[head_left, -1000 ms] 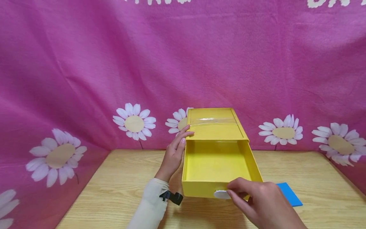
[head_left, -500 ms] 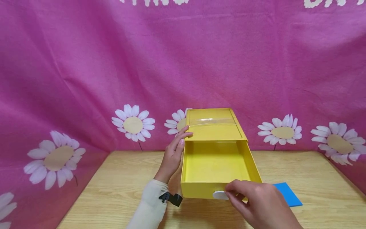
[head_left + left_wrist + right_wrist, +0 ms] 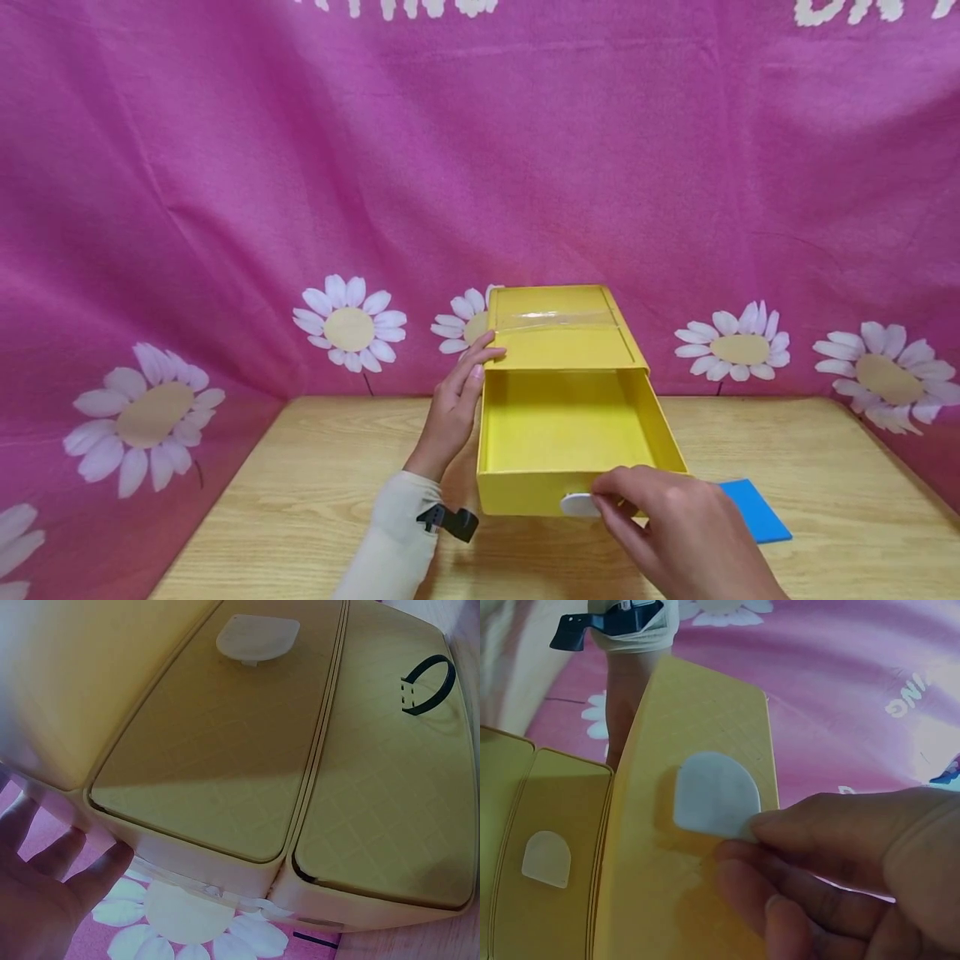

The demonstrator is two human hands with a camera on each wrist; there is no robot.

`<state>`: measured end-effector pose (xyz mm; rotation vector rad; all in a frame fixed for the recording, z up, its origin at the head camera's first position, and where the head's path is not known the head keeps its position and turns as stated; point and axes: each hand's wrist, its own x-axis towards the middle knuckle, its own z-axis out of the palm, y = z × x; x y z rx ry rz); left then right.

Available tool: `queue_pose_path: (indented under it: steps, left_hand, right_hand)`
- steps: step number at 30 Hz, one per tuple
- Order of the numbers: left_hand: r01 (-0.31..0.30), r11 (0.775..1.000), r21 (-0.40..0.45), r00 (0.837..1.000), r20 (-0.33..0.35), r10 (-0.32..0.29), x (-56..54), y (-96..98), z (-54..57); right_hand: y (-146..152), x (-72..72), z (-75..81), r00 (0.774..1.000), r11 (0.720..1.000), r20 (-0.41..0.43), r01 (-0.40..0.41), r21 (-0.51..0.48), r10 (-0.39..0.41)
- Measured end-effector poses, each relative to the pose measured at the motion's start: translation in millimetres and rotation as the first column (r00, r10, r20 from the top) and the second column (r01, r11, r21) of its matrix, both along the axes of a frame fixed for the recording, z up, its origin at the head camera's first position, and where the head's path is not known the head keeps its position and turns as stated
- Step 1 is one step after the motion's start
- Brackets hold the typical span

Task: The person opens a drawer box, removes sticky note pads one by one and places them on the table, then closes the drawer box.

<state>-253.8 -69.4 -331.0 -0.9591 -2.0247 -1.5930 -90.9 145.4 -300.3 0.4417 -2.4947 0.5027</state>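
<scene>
A yellow drawer cabinet stands on the table, with its top drawer pulled far out and nothing showing inside. My right hand pinches the edge of the white knob on that drawer's front, between thumb and fingers. Extended fingers of my left hand rest on the cabinet's left side near its top edge. In the left wrist view, the middle drawer has a white knob of the same kind, and the bottom drawer bears a black loop. Both of these are pushed in.
A flat blue piece lies on the wooden table to the right, partly behind my right hand. Close behind the table hangs a pink cloth with daisies. Clear tape runs across the cabinet top.
The drawer front and my right hand on its knob sit very slightly higher in the head view than half a second ago. My left hand keeps its place on the cabinet.
</scene>
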Motion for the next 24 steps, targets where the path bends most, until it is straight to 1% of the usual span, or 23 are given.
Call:
queue_pose_path:
  steps: [8,11,15,16,20,24]
  left_hand:
    - [0.005,1.0,0.0,1.0,0.028,-0.005,0.9,-0.2,0.9]
    - [0.007,1.0,0.003,0.999,0.032,-0.007,1.4,0.0,1.1]
    - [-0.004,1.0,-0.006,0.999,0.038,0.004,2.2,0.3,0.9]
    - [-0.008,1.0,-0.008,0.999,0.039,0.008,2.4,0.3,0.8]
    - [-0.011,1.0,-0.004,0.999,0.037,0.011,2.8,0.1,1.0]
    - [-0.001,1.0,0.001,1.0,0.031,0.001,2.2,0.4,1.7]
  right_hand:
    - [-1.5,-3.0,0.0,1.0,1.0,-0.008,0.008,-0.011,-0.008]
    - [-0.4,-4.9,-2.4,0.998,1.0,-0.069,-0.006,-0.006,0.006]
    - [1.3,-8.0,-5.8,0.986,0.999,-0.161,-0.038,-0.001,0.038]
    - [1.5,-8.6,-6.3,0.985,0.999,-0.17,-0.042,-0.001,0.041]
    - [1.2,-10.2,-6.2,0.984,0.999,-0.172,-0.047,0.001,0.047]
    - [0.1,-11.4,-4.5,0.989,0.999,-0.142,-0.036,-0.018,0.033]
